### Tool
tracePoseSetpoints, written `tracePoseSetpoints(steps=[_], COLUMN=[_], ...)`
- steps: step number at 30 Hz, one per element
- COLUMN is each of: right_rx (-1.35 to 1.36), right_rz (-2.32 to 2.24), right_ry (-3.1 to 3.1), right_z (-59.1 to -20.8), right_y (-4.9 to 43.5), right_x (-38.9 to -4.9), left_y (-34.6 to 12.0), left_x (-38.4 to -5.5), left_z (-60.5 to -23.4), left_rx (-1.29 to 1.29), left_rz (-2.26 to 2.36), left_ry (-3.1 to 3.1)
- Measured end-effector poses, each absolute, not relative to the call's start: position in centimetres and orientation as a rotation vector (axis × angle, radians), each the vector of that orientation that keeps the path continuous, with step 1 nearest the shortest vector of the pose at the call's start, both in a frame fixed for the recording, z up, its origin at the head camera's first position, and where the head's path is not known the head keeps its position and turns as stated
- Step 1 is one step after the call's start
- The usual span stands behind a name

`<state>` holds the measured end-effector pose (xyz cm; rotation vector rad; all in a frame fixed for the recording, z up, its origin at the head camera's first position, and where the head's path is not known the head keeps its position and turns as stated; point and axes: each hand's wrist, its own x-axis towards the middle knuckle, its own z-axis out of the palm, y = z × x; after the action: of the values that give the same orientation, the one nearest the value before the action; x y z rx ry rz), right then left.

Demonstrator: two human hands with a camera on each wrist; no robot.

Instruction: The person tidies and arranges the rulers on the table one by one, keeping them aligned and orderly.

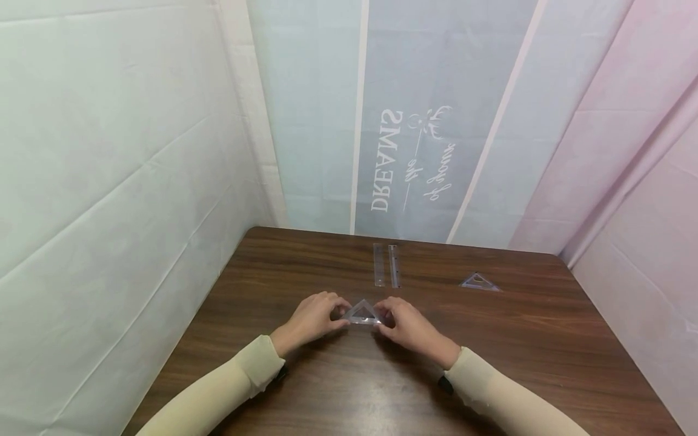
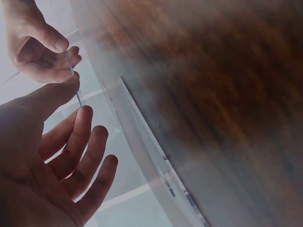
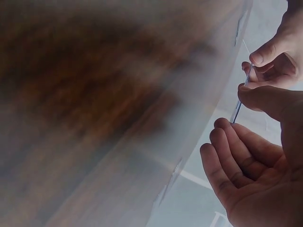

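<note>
In the head view a clear triangular set square (image 1: 361, 321) is held between both hands, near the middle of the table, its right-angled corner pointing away. My left hand (image 1: 318, 313) pinches its left corner between thumb and fingers. The opposite corner is pinched by my right hand (image 1: 406, 324). Seen edge-on in the left wrist view, the set square (image 2: 79, 99) is a thin line between thumb and fingertips. The right wrist view also has it edge-on, as a thin bluish strip (image 3: 236, 112).
Two clear straight rulers, a left one (image 1: 378, 266) and a right one (image 1: 395, 266), lie side by side beyond the hands. Another set square (image 1: 480, 287) with bluish edges lies farther right. The brown wooden table (image 1: 545, 339) meets hanging cloth at its back and left.
</note>
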<state>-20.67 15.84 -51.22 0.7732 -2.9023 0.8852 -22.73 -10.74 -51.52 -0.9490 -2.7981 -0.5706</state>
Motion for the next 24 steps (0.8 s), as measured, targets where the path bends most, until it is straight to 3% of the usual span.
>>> tracePoseSetpoints(steps=[24], right_rx=[0.887], right_rz=[0.844], right_ry=[-2.937], right_z=[-51.0], right_y=[15.0], right_x=[-19.8], left_y=[-11.6], left_x=[-21.6], left_z=[-50.8], left_rx=[-1.055], left_rz=[-0.483], left_ry=[-2.873])
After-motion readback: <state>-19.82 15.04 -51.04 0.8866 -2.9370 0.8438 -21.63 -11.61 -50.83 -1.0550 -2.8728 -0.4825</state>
